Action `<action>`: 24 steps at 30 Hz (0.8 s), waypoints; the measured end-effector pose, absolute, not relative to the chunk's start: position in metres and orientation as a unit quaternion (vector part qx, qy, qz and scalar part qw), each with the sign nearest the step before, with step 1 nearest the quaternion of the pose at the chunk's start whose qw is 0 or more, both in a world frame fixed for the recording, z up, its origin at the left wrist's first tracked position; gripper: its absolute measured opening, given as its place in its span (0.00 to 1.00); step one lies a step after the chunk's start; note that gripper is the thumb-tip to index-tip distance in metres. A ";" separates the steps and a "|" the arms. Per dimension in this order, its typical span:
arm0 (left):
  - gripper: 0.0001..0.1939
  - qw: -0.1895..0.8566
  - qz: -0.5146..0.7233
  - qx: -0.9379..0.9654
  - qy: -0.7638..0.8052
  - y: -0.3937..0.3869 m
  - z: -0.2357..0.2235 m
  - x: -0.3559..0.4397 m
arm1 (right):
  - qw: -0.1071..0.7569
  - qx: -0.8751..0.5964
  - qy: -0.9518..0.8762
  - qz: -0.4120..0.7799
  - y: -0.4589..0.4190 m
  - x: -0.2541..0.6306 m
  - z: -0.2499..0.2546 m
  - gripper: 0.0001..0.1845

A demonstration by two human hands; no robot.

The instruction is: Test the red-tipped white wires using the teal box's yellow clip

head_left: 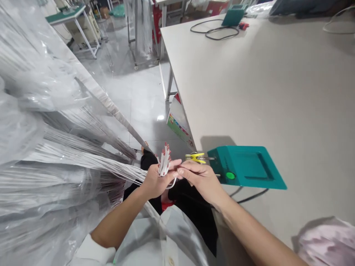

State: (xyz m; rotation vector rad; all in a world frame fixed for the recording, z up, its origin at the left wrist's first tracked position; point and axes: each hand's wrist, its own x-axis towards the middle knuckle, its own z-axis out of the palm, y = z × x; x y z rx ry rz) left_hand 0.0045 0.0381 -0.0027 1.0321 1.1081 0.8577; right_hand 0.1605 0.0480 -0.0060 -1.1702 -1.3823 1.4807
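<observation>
My left hand [156, 181] is closed around a bundle of thin white wires [165, 162] whose red-tipped ends stick up above the fingers. The long lengths run off to the left. One white wire [172, 184] loops out below the left thumb and up to the fingertips of both hands. My right hand [199, 179] pinches there with thumb and forefinger, touching the left fingertips; the wire's end is hidden. Just beyond the right hand, a yellow clip [195, 158] is attached to a metal post of a teal box [249, 166] with a green button [230, 175].
The teal box stands on a white table [266, 92] to the right. Plastic-wrapped wire bundles [69, 147] hang on the left. A black cable [216, 34] and a second teal box [233, 15] lie at the far end. Pink cloth [330, 244] lies at lower right.
</observation>
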 end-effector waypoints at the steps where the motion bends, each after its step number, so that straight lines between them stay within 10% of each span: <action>1: 0.23 0.645 0.364 0.466 0.484 0.037 -0.001 0.003 | 0.399 -0.457 -0.507 0.612 0.047 0.157 -0.009 0.12; 8: 0.26 0.660 0.318 0.488 0.475 0.031 -0.013 -0.009 | 0.384 -0.443 -0.401 0.704 0.037 0.144 -0.023 0.16; 15: 0.31 0.624 0.385 0.385 0.561 0.029 -0.035 -0.005 | 0.456 -0.503 -0.669 0.303 0.030 0.147 -0.021 0.12; 24: 0.17 0.642 0.355 0.473 0.488 0.024 -0.039 0.002 | 0.428 -0.510 -0.625 0.407 0.034 0.144 -0.025 0.07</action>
